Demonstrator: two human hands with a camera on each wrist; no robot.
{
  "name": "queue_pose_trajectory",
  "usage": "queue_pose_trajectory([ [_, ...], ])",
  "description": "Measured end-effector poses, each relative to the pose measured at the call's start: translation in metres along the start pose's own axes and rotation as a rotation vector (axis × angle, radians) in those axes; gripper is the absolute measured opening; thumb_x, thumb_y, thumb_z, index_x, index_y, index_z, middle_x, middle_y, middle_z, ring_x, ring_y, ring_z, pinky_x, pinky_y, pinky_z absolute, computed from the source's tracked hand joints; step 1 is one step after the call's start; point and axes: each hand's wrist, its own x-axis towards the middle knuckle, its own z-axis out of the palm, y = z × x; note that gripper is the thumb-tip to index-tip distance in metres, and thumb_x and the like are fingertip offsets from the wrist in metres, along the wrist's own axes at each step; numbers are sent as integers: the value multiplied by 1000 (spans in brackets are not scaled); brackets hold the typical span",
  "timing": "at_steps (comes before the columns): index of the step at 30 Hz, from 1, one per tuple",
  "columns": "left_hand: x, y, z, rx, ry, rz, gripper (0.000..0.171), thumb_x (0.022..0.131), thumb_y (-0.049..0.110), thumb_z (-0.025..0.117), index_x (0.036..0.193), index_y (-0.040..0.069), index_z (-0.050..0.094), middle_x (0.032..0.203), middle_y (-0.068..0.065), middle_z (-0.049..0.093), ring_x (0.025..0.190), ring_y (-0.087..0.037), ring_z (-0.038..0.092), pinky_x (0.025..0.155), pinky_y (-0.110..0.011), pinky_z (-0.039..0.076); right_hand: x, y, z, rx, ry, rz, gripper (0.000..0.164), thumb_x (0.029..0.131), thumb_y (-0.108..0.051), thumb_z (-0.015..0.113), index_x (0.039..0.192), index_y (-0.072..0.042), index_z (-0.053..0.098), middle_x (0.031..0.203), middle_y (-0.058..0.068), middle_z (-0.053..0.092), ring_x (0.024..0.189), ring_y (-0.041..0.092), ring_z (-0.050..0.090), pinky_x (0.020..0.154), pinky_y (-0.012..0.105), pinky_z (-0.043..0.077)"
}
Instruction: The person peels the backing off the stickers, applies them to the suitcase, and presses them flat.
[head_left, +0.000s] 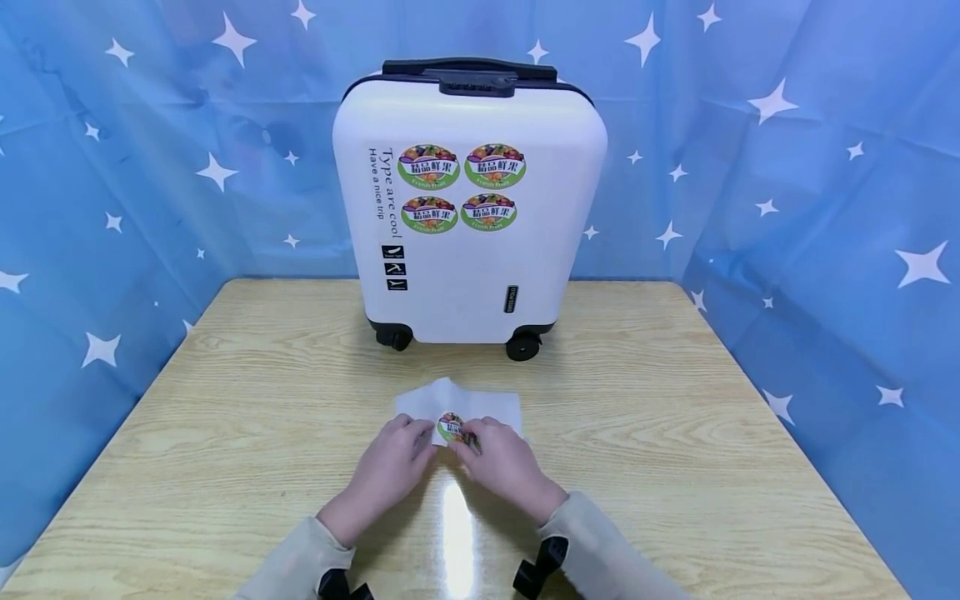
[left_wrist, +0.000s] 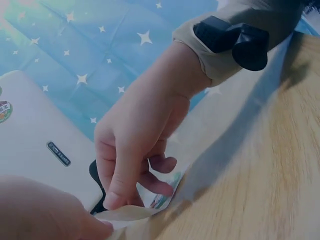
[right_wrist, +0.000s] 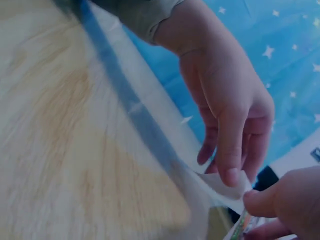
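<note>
A white sheet of sticker backing paper (head_left: 491, 403) is held bent up over the table. My left hand (head_left: 393, 458) pinches its near left edge between thumb and fingers. On the paper sits an oval fruit sticker (head_left: 449, 426) with green, red and white print. The right hand (head_left: 504, 463) pinches at the sticker's right side, covering part of it. In the left wrist view, the right hand's thumb and forefinger (left_wrist: 117, 197) close on the paper's edge. Whether the sticker's edge has lifted from the paper cannot be made out.
Behind the hands, a white suitcase (head_left: 465, 275) stands upright on black wheels, bearing several matching oval stickers (head_left: 495, 167) on its upper front. The wooden table (head_left: 660, 467) reaches back to a blue star-patterned curtain (head_left: 750, 167), which also hangs along both sides.
</note>
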Motion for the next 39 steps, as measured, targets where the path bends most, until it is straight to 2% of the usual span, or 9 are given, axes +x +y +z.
queue_pose_trajectory([
  [4, 3, 3, -2, -139, 11, -37, 30, 80, 8, 71, 107, -3, 65, 86, -9, 59, 74, -15, 56, 64, -27, 49, 1, 0, -2, 170, 28, 2, 29, 89, -29, 63, 104, -5, 67, 86, 0, 63, 67, 8, 52, 57, 24, 44],
  [9, 3, 6, -6, -296, -43, -58, 36, 81, 8, 69, 114, -3, 61, 92, -5, 58, 83, -18, 57, 70, -30, 51, 1, -1, -3, 325, 33, 15, 31, 91, -31, 59, 108, -5, 65, 92, 2, 66, 73, 7, 58, 62, 22, 48],
  [12, 4, 8, -10, -432, -63, -77, 35, 81, 10, 67, 114, -2, 61, 93, -3, 59, 83, -18, 58, 70, -29, 50, 1, -2, -4, 373, 51, 23, 31, 91, -30, 60, 111, -6, 63, 96, 3, 65, 72, 8, 58, 61, 23, 49],
  [16, 7, 12, -13, -600, -52, -144, 25, 87, 20, 64, 104, 3, 64, 89, -1, 62, 79, -15, 58, 69, -28, 49, 0, -4, -7, 386, 95, 19, 32, 90, -30, 62, 114, -9, 63, 101, 4, 65, 65, 8, 55, 55, 23, 47],
  [19, 9, 13, -12, -638, -39, -190, 24, 89, 26, 63, 99, 5, 65, 87, -1, 64, 76, -13, 58, 68, -27, 48, -1, -5, -7, 379, 121, -4, 33, 89, -31, 62, 114, -9, 64, 101, 4, 65, 63, 8, 54, 54, 22, 46],
  [23, 11, 14, -10, -667, -23, -216, 20, 88, 20, 64, 98, 3, 66, 85, -2, 64, 76, -13, 58, 68, -26, 48, -3, -6, -6, 375, 138, -34, 32, 89, -30, 63, 114, -10, 64, 101, 5, 66, 63, 8, 53, 52, 22, 46],
  [31, 15, 15, -14, -797, -41, -231, 17, 90, 8, 60, 103, -2, 66, 90, -7, 65, 85, -25, 59, 72, -25, 48, -3, -9, -11, 408, 175, -16, 28, 87, -24, 66, 113, -12, 65, 96, -1, 62, 67, 11, 55, 54, 23, 47],
  [35, 17, 17, -17, -808, -47, -228, 18, 91, 8, 58, 104, -3, 65, 91, -8, 65, 86, -30, 59, 71, -25, 48, -2, -10, -15, 412, 207, -31, 26, 87, -17, 66, 112, -10, 65, 98, 0, 63, 68, 11, 55, 56, 23, 48],
  [39, 16, 20, -20, -807, -44, -222, 18, 92, 7, 57, 105, -3, 65, 91, -8, 65, 86, -30, 59, 70, -24, 48, -5, -11, -16, 409, 224, -44, 25, 88, -14, 64, 113, -7, 65, 100, 5, 63, 70, 12, 56, 57, 23, 48],
])
